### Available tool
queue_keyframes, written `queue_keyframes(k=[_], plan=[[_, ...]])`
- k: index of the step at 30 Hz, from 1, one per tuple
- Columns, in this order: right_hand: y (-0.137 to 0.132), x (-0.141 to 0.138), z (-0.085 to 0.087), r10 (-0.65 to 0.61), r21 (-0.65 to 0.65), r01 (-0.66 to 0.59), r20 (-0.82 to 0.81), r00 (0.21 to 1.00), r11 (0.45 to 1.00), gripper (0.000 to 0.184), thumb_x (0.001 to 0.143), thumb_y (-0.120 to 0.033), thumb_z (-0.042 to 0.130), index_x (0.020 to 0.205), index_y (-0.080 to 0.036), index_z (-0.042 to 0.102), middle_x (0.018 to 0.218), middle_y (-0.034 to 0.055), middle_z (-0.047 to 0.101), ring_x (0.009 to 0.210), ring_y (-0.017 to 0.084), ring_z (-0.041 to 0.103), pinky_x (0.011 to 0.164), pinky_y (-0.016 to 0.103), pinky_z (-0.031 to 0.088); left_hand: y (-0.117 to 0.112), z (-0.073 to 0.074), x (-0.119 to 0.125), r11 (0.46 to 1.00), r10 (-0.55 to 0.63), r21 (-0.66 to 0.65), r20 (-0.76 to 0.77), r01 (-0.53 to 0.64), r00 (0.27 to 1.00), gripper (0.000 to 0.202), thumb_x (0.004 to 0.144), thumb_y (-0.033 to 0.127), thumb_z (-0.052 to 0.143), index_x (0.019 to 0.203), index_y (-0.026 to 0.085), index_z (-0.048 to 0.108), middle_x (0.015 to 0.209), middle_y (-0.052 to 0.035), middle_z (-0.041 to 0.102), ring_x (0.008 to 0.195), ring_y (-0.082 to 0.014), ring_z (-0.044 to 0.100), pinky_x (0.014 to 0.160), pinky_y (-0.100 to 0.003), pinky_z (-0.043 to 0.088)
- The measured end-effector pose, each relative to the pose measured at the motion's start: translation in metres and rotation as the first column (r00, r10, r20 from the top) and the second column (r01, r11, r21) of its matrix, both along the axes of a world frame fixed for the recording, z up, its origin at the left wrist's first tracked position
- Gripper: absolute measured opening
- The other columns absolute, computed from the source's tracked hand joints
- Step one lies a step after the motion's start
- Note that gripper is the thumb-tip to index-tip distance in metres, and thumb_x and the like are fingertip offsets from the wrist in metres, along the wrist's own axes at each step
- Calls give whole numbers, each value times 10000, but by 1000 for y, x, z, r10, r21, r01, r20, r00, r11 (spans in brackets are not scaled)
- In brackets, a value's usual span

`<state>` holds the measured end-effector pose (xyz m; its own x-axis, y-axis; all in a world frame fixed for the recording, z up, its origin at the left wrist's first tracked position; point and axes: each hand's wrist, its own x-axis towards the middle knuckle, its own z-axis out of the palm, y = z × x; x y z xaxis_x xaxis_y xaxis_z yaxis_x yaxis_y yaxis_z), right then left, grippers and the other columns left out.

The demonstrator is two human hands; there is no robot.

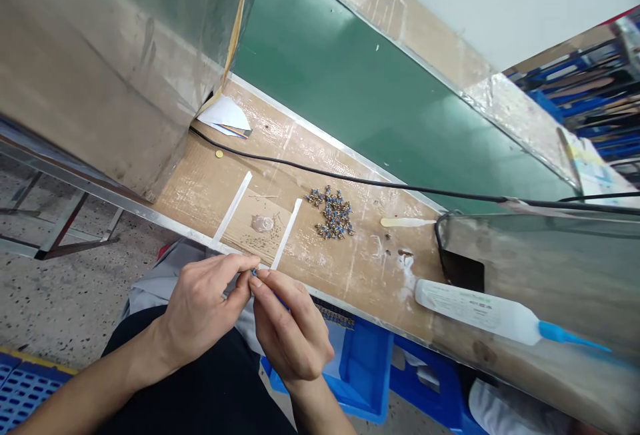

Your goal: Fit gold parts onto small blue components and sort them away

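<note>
Just past the bench's front edge, my left hand (203, 298) and my right hand (293, 322) meet fingertip to fingertip. Both pinch a small blue part (255, 272), mostly covered by the fingers, so its exact kind does not show. A bit of blue also shows between the fingers of my right hand; what it is stays hidden. Beyond the hands lies a cardboard patch (240, 222) between two white strips, with a small clear bag (263, 223) and scattered tiny pieces (257, 240). To its right sits a loose pile of small blue and brass-coloured parts (334, 214).
A black cable (320, 174) crosses the bench (370, 255). At right lie a white bottle with a blue nozzle (475, 312) and a pale flat stick (407, 222). A blue bin (365, 368) stands below the front edge. A large covered box (100, 55) blocks the left.
</note>
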<state>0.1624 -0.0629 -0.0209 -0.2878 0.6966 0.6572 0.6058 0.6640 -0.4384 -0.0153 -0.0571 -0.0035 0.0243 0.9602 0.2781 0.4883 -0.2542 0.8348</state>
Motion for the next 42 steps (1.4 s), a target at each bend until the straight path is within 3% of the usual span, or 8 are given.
queue_keyframes(k=[8,13,16,19,25,31,34,42], plan=[[1,-1,-3,24,-26,-25,-27,999,999,552,932,70,800,1425,-180,788,1229,130,830,1091,260,848,899,394,767,3,-5,-2,1000,-21,-8,33,21,999,199,1066,80,680,1169,232,757,1074,-9,903,946,-182,884,913,-254,691],[7,9,-1,11,-249,-57,-181,984,967,480,999,-36,776,1426,-256,778,1251,94,831,1128,249,832,949,399,738,4,-6,-4,993,-59,-99,68,65,996,225,1102,97,682,1269,235,741,1168,10,890,1010,-152,873,971,-217,658],[12,13,2,-92,-457,-44,-271,958,888,388,1037,-66,743,1336,-303,809,1228,59,835,1142,226,817,978,375,705,3,-5,-5,982,-94,-153,96,108,991,222,1119,112,674,1286,251,719,1198,25,878,1025,-138,864,959,-203,643],[17,12,1,-86,-588,-155,-361,929,794,330,1046,-97,758,1274,-325,828,1203,41,834,1139,214,802,998,367,674,1,-5,-6,978,-113,-167,89,127,990,208,1119,109,666,1259,258,708,1158,28,872,997,-149,862,896,-220,637],[20,13,-1,-181,-691,-286,-519,835,664,177,1013,-173,842,1092,-328,871,1087,14,828,1047,178,777,939,306,636,0,-5,-6,976,-177,-127,12,177,984,221,1124,86,625,1280,234,676,1175,-17,857,1045,-190,856,947,-277,635],[24,17,-5,-292,-723,-471,-657,695,505,106,932,-267,950,992,-303,870,1004,13,817,961,167,768,840,266,637,5,-3,-10,957,-147,-227,149,178,978,165,1078,121,729,1157,265,745,1036,56,853,915,-124,832,871,-203,606],[24,17,-7,-311,-715,-480,-672,672,509,106,918,-280,961,967,-291,868,981,19,814,940,173,767,814,271,640,7,-6,-11,951,-135,-254,176,177,975,143,1051,126,757,1072,266,773,956,71,839,850,-110,803,825,-200,583],[20,21,2,-230,-694,-398,-626,745,600,79,967,-232,905,998,-303,889,988,28,836,943,189,786,823,308,654,10,-8,-6,967,-170,-151,211,204,963,166,1000,64,737,990,230,741,874,53,785,772,-92,735,752,-204,545]])
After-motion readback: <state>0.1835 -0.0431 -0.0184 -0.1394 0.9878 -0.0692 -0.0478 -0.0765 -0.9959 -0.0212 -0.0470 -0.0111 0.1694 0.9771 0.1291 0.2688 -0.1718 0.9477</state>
